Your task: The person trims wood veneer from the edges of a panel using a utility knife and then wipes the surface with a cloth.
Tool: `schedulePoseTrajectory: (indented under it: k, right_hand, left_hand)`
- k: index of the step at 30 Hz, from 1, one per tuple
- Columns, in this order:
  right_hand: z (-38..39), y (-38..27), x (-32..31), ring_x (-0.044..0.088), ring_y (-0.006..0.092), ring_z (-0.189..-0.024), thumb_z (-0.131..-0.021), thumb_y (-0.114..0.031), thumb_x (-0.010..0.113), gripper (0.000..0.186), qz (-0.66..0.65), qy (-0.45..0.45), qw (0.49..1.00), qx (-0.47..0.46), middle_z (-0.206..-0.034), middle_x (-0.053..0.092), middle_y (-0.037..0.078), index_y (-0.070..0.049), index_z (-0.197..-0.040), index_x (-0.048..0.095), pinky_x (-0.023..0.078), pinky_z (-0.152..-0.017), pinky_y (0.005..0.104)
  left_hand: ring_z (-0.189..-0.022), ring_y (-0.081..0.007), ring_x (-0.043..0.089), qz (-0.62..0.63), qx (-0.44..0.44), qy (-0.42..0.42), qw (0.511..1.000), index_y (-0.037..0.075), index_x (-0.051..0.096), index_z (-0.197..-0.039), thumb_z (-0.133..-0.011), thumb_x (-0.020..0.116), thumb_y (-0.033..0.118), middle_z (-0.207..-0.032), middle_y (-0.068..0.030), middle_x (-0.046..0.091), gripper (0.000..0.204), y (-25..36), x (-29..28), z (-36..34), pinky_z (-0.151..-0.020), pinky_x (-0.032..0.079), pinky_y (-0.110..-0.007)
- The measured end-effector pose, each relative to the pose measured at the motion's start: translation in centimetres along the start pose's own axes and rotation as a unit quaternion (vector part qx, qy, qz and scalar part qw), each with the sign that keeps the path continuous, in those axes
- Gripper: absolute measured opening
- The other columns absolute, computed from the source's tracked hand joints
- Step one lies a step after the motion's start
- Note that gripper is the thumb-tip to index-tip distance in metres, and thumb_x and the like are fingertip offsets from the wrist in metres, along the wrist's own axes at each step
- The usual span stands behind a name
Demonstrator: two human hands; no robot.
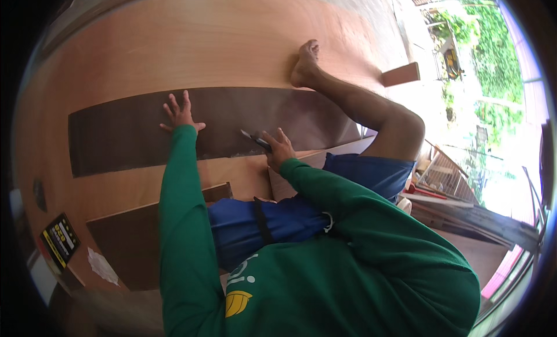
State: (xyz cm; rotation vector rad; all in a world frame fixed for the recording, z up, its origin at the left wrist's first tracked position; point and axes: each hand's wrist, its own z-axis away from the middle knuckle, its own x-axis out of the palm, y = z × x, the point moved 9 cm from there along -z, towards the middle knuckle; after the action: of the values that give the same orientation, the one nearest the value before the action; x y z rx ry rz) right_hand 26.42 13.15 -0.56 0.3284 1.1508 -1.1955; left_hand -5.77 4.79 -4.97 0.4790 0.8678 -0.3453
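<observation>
A long dark brown sheet (122,134) lies flat on a large light wooden board (156,47). My left hand (181,113) is spread on the sheet, fingers apart and holding nothing. Over the sheet's near edge, my right hand (281,149) grips a utility knife (258,140), its blade pointing left and away from me. Part of the grip is hidden behind the hand, and I cannot tell whether the blade touches the sheet.
My bare foot (306,64) rests on the board past the sheet's far edge. A second brown panel (130,238) lies near left, beside a black and yellow package (60,239). A small wooden block (401,74) stands at the far right. Wood pieces (458,212) are piled to the right.
</observation>
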Motion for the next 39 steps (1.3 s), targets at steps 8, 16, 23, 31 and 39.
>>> schedulePoseTrajectory:
  k: [8,16,23,31,39]
  right_hand:
    - [-2.0,-0.4,1.3,0.015,0.0523,-0.144,-0.093,-0.029,0.063,0.065,-0.081,0.097,0.975,0.185,-0.157,0.017,0.031,-0.023,-0.151,0.035,0.026,-0.113,0.0613]
    - [-2.5,-0.7,1.4,0.010,0.0535,-0.145,-0.093,-0.035,0.063,0.062,-0.104,0.078,0.978,0.163,-0.159,0.012,0.028,-0.027,-0.149,0.039,0.022,-0.112,0.0668]
    - [-3.7,-1.4,0.3,0.009,0.0550,-0.144,-0.091,-0.038,0.065,0.060,-0.086,0.099,0.975,0.179,-0.160,0.011,0.025,-0.028,-0.146,0.044,0.022,-0.111,0.0680]
    - [-5.2,6.1,-1.1,0.033,0.0492,-0.137,-0.091,-0.045,0.062,0.056,-0.149,0.095,0.958,0.228,-0.145,0.039,0.028,-0.030,-0.143,0.047,0.041,-0.107,0.0490]
    - [-2.2,9.7,-2.7,0.029,0.0511,-0.136,-0.084,-0.025,0.068,0.061,-0.014,0.170,0.955,0.243,-0.150,0.025,0.032,-0.032,-0.142,0.047,0.036,-0.107,0.0558]
  left_hand:
    - [-0.152,-0.0303,-0.003,0.011,0.022,0.028,0.999,0.047,0.003,-0.154,-0.074,0.085,0.025,-0.166,0.0015,-0.009,0.117,0.9,-1.1,-1.1,-0.109,0.015,-0.075]
    - [-0.152,-0.0297,0.003,-0.013,0.008,0.032,0.999,0.046,0.007,-0.154,-0.086,0.074,0.030,-0.166,0.0019,-0.003,0.098,-0.7,-0.4,1.3,-0.109,0.019,-0.074]
    - [-0.145,-0.0355,0.027,-0.006,-0.001,0.216,0.976,0.024,0.037,-0.148,-0.084,0.071,0.020,-0.159,-0.0142,0.024,0.072,-2.7,1.3,6.6,-0.107,0.033,-0.066]
    - [-0.119,-0.0327,0.054,0.011,0.175,-0.199,0.964,0.013,0.060,-0.124,-0.083,0.061,0.022,-0.128,-0.0152,0.054,0.042,16.2,15.3,17.1,-0.096,0.048,-0.047]
    - [-0.133,-0.0338,0.044,-0.054,0.238,-0.183,0.952,0.018,0.035,-0.148,-0.079,0.069,0.044,-0.152,-0.0146,0.031,0.081,19.0,20.9,21.8,-0.106,0.041,-0.048]
